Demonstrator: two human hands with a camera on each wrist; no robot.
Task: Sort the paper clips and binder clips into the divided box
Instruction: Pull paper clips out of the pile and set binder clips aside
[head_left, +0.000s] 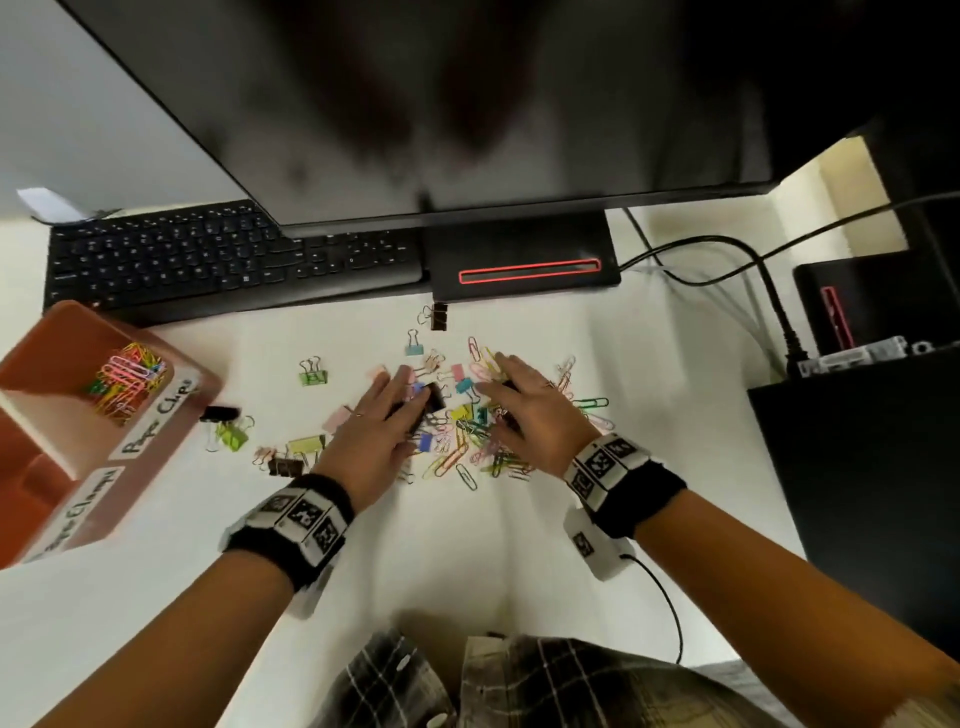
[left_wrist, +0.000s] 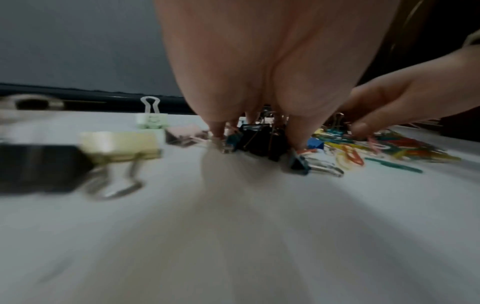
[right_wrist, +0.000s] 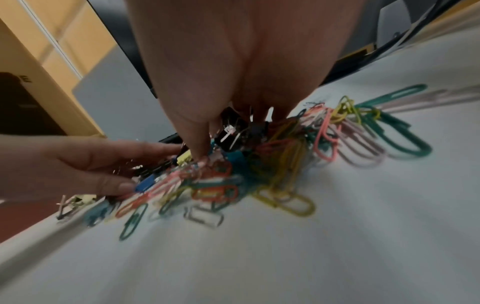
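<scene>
A heap of coloured paper clips mixed with binder clips lies mid-desk. My left hand reaches down onto its left side. There the thumb and fingers close around a cluster of black binder clips. My right hand is on the heap's right side and pinches a black binder clip between thumb and fingers. The orange divided box stands at the left with paper clips in its far compartment. Loose binder clips lie left of the heap: green, yellow, brown.
A black keyboard and the monitor stand border the far side, under a large monitor. Cables and a black computer case sit at the right. Another brown binder clip lies by the stand.
</scene>
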